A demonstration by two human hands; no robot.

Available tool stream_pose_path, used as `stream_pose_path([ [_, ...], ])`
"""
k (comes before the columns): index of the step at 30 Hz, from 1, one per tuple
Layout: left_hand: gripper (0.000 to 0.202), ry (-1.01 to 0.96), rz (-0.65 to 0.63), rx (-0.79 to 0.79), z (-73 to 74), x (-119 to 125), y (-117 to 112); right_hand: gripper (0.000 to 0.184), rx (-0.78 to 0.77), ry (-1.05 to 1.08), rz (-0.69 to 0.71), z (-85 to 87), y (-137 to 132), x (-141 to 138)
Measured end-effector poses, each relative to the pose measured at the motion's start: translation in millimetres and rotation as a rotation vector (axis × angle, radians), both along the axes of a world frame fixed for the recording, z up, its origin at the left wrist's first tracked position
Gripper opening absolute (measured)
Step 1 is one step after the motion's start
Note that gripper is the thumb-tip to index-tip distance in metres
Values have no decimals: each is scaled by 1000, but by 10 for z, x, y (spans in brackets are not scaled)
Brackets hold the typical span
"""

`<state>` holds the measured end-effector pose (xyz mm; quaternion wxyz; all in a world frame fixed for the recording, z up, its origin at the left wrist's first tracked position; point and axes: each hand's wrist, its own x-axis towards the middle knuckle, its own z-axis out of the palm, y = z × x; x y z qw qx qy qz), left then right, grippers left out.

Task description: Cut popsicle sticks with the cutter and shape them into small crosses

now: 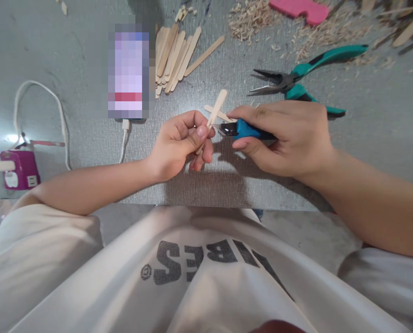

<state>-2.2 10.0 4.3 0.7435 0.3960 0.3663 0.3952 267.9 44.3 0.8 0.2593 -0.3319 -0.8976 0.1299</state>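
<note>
Between the thumb and fingers of my left hand [187, 143] a wooden craft stick [219, 102] is pinched, tilted up and to the right. It looks split or notched near my thumb. My right hand [286, 136] is closed around a blue-handled cutter [243, 129] with a dark, shiny metal head. That head points left, close to the stick and my left fingertips; whether it touches the stick I cannot tell. Another craft stick [211, 111] shows just behind, partly hidden by my right hand's fingers.
Beyond my hands lie a pile of craft sticks [173, 58], teal-handled needle-nose pliers [291, 81], wood shavings [251, 21] and a pink piece [301, 9]. At left are a blurred phone [128, 74], its white cable [124, 141] and a purple adapter [21, 169]. The table's edge [199, 205] runs before my body.
</note>
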Motion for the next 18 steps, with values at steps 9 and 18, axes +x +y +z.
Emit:
stream_pose_path([
  [9,67,-86,-76,10,20,-3,17,66,23,60,36,-25,2,-17],
  [18,55,-187,-185,135,-28,-55,18,60,-48,54,125,3,-29,-28],
])
